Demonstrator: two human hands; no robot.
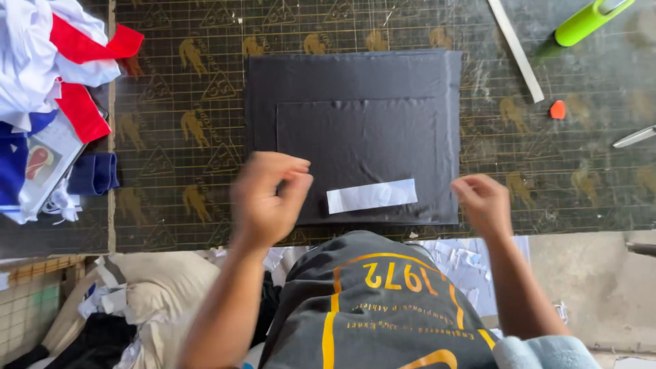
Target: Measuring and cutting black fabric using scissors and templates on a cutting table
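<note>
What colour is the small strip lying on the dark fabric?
White strip, seen in the head view.

White rectangular label strip [372, 196] lies on black fabric [355, 130], near its lower edge.

Clad in a dark grey T-shirt [372, 307] with yellow-orange printed lettering, numerals and curved stripes. Bare-armed, both forearms uncovered. Pale blue cloth [543, 352] bunched at the right elbow.
</note>
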